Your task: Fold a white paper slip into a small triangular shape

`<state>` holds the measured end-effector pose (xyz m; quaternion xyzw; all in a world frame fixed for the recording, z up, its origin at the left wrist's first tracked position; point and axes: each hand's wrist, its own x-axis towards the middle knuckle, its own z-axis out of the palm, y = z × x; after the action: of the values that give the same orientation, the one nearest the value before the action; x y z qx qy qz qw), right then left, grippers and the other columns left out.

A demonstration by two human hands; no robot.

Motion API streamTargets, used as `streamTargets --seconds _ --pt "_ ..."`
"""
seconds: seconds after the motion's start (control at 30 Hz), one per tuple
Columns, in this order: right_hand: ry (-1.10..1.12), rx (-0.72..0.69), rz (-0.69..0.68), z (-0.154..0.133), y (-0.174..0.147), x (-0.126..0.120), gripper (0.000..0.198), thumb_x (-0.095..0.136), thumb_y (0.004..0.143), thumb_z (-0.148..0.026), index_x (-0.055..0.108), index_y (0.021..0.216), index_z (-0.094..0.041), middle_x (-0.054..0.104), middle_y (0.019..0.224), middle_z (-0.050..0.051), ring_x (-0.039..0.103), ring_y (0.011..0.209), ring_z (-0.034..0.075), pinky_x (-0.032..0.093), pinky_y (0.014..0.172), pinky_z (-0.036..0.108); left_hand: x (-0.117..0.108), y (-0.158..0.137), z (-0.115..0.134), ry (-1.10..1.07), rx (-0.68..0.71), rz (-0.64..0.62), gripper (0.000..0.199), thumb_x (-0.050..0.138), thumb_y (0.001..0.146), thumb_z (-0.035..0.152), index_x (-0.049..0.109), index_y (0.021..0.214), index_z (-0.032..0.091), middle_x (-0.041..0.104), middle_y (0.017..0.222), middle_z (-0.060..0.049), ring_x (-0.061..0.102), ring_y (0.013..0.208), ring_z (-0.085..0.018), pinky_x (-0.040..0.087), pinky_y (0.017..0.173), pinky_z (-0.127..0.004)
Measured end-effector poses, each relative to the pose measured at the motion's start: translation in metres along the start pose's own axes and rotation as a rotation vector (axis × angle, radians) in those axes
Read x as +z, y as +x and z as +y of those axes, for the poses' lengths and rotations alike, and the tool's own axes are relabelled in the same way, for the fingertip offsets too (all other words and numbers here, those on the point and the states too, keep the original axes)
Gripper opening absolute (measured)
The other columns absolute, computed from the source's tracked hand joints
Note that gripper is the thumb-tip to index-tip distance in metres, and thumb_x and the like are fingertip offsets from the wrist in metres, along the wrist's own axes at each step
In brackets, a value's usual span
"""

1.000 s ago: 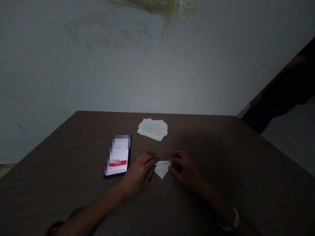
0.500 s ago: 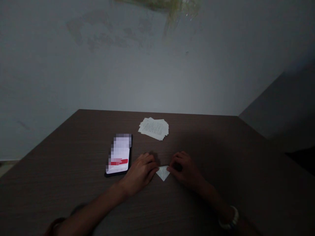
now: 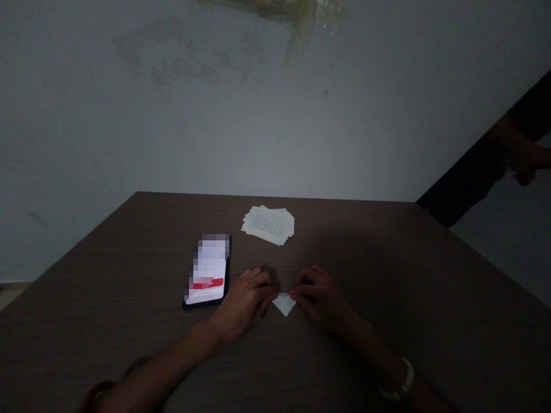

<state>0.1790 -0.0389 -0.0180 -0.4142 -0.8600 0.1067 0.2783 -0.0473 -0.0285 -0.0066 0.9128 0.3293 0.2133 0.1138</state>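
Between my hands a small piece of printed paper lies on the table, folded to a triangle whose point faces me. My left hand has its fingertips closed on the paper's left corner. At the right corner, my right hand pinches the paper's upper edge between thumb and fingers. Parts of the upper edge are hidden under the fingertips. Beyond my hands rests a loose stack of printed paper sheets.
A phone with a lit, partly blurred screen lies left of my left hand. The brown table meets a stained grey wall at its far edge. Another person's arm shows beyond the table's right side.
My right fingertips have moved slightly left along the paper's upper edge. A person in dark clothing has come into view at the right. My left hand stays in place.
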Motion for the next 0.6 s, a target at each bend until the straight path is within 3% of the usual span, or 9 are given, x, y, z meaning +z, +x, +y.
streamTargets --seconds 0.2,0.6 --pt "-0.186 -0.138 -0.053 -0.002 0.000 -0.005 0.015 0.057 0.089 -0.014 0.068 0.092 -0.023 0.060 0.087 0.004 0.047 0.082 0.019 0.039 0.075 0.032 -0.001 -0.001 0.002 0.145 0.060 -0.028 0.015 0.051 0.092 0.014 0.065 0.086 0.016 0.057 0.087 -0.006 0.049 0.083 -0.021 0.040 0.071 -0.034" --pt "-0.296 -0.157 -0.142 -0.009 -0.003 -0.013 0.011 0.055 0.091 -0.018 0.065 0.095 -0.022 0.060 0.091 0.005 0.049 0.085 0.020 0.040 0.078 0.033 -0.005 -0.004 0.001 0.223 0.170 -0.093 0.020 0.044 0.096 0.016 0.063 0.103 0.017 0.057 0.092 -0.006 0.051 0.086 -0.021 0.043 0.078 -0.036"
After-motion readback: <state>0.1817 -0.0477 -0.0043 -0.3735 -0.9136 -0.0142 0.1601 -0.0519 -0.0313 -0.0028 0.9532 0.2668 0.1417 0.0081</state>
